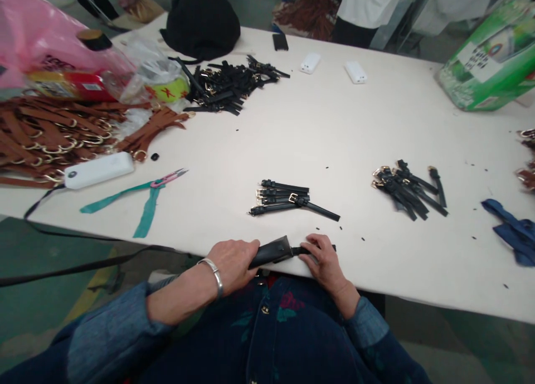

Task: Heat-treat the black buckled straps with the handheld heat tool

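My left hand, with a silver bracelet at its wrist, is wrapped round the black handle of a tool at the table's front edge. At the tool's right end, a thin black strap runs under my right hand, whose fingers pinch it. Just beyond my hands lies a small group of black buckled straps. Another group of black straps lies to the right.
A pink snipper with teal cloth strips, a white power bank and brown straps lie left. Farther back are black straps, a black cap, and a green bag. Blue cloth lies right.
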`<state>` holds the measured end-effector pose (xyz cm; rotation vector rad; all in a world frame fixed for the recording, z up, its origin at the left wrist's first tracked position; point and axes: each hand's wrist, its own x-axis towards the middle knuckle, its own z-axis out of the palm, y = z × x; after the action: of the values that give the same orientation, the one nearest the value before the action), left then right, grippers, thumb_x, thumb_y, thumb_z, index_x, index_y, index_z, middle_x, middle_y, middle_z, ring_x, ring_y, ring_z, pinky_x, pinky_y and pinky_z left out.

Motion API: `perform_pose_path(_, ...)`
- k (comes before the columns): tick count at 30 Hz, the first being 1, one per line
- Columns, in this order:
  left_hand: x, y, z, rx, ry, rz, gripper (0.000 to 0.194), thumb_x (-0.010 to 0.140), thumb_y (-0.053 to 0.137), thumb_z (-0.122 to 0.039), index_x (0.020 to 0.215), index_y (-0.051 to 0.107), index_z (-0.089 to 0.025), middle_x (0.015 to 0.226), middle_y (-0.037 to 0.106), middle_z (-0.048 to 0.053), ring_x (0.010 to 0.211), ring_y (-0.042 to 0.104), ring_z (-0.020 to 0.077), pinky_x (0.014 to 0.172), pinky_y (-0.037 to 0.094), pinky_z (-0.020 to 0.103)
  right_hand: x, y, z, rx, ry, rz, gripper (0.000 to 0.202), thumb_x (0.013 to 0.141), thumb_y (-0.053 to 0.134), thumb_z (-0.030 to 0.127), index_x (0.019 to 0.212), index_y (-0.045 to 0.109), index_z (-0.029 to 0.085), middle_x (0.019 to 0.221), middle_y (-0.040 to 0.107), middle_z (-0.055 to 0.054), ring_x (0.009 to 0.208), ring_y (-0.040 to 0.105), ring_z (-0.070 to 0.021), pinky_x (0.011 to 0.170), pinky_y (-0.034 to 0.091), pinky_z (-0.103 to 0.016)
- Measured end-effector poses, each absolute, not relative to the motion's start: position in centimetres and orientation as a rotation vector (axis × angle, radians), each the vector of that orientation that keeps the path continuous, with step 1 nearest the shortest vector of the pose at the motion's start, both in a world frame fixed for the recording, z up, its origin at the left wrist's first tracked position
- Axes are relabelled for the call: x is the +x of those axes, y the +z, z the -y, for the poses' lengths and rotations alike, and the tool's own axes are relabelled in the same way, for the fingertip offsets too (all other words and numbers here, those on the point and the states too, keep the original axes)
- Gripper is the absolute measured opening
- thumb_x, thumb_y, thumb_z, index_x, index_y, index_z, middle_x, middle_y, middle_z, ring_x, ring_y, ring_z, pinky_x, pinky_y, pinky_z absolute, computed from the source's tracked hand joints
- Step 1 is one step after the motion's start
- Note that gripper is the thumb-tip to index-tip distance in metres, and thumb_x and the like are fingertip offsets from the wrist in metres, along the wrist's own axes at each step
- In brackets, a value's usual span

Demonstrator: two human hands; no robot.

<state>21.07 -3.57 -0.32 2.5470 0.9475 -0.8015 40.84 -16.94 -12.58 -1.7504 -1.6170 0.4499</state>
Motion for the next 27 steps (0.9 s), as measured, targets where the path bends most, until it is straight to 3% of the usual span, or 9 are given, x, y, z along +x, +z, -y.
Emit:
perform_pose_path(7,23.9,-0.3,5.2,2.594,-0.746,-0.887,0.026,0.071,0.044,-0.033,0.092,0.049,-0.018,0.079,0.064,0.011,0.074,0.060,0.0275,0.063,0.045,0.039,42.1,-12.1,16.7,-1.661,0.586,1.705,0.030,0.075,0.057,0.021,0.105,0.056,0.024,0.098,0.052,-0.007,0.093,0.047,-0.0207,0.079,0.043,-0.040)
perform_pose_path(27,25.1,0.2,4.2,2.579,-0.814,-0.898,0.029,0.072,0.043,-0.036,0.090,0.053,-0.017,0.084,0.064,0.012,0.080,0.060,0.0268,0.067,0.046,0.038,42.7,-12.9,16.8,-1.579,0.644,1.651,0.030,0.075,0.058,0.022,0.105,0.056,0.024,0.102,0.054,-0.007,0.097,0.048,-0.0207,0.083,0.043,-0.040)
